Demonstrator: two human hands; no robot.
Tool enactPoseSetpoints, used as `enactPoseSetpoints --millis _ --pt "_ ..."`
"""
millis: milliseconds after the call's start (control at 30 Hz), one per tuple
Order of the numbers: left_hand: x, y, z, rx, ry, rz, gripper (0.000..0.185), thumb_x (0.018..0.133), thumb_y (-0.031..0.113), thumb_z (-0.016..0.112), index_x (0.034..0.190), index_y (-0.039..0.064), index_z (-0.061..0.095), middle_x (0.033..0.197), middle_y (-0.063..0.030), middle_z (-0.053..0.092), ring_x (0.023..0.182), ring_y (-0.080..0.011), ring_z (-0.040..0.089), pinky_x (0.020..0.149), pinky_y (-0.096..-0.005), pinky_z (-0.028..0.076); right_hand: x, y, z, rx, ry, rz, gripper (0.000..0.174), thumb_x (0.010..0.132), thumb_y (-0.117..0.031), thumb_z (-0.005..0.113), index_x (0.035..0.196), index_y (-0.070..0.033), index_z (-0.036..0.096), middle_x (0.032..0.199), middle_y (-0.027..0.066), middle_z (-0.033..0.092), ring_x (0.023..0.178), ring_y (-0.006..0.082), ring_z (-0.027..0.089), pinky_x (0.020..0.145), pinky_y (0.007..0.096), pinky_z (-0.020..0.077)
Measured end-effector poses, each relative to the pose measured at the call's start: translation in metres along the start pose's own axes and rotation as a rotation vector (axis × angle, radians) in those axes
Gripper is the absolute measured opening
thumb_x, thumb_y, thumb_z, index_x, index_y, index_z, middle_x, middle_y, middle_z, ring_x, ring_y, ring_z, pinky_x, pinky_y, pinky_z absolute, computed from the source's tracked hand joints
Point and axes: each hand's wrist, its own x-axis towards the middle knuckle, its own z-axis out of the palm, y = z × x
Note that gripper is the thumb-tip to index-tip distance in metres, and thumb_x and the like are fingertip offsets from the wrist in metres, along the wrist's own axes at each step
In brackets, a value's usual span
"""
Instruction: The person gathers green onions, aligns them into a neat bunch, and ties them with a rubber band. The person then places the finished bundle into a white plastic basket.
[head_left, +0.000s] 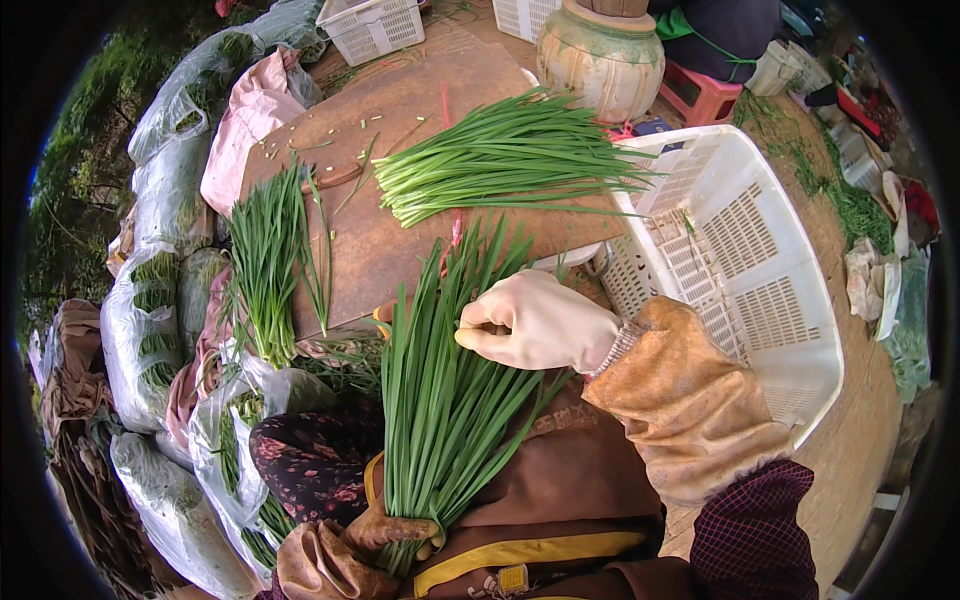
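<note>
My left hand (401, 531), in a brown stained glove, grips the pale stem end of a bunch of garlic chives (450, 367) over my lap. The leaves fan upward, away from my body. Over the bunch's right side is my right hand (536, 322) in a cream rubber glove, thumb and fingertips drawn together; whether a leaf is pinched there cannot be told. A larger chive bundle (495, 154) lies across the wooden board (360, 247) ahead of me. At the board's left edge rests a smaller chive bunch (270, 262), beside a curved wooden handle (337, 176).
A white perforated plastic crate (757, 247) stands close on my right. Plastic-wrapped chive bundles (139, 330) are piled on the left. Beyond the board are a ceramic jar (600, 60), another white crate (375, 34) and a red stool (697, 94) with a seated person (727, 34).
</note>
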Motion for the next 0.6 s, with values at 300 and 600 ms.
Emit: enactPoseSetpoints --millis 300,600 --pt "-0.013 0.044 0.051 -0.040 0.230 0.029 0.031 0.093 0.008 0.067 0.122 0.000 0.059 0.092 -0.0135 0.071 0.069 -0.0203 0.067 0.060 -0.0318 0.055 0.015 0.007 0.040 0.307 0.296 0.258 0.018 0.085 -0.004 0.062 0.071 -0.004 0.051 0.061 0.0052 0.046 0.059 0.0109 0.045 0.054 0.0305 0.0375" --pt "-0.009 0.033 0.039 -0.120 0.163 0.121 0.047 0.092 0.027 0.073 0.128 0.001 0.056 0.094 -0.0132 0.070 0.067 -0.0189 0.065 0.060 -0.0299 0.053 -0.012 0.010 0.019 0.102 0.224 -0.052 0.018 0.097 -0.019 0.063 0.099 -0.001 0.067 0.091 0.0161 0.071 0.083 0.0332 0.069 0.075 0.0413 0.0524"
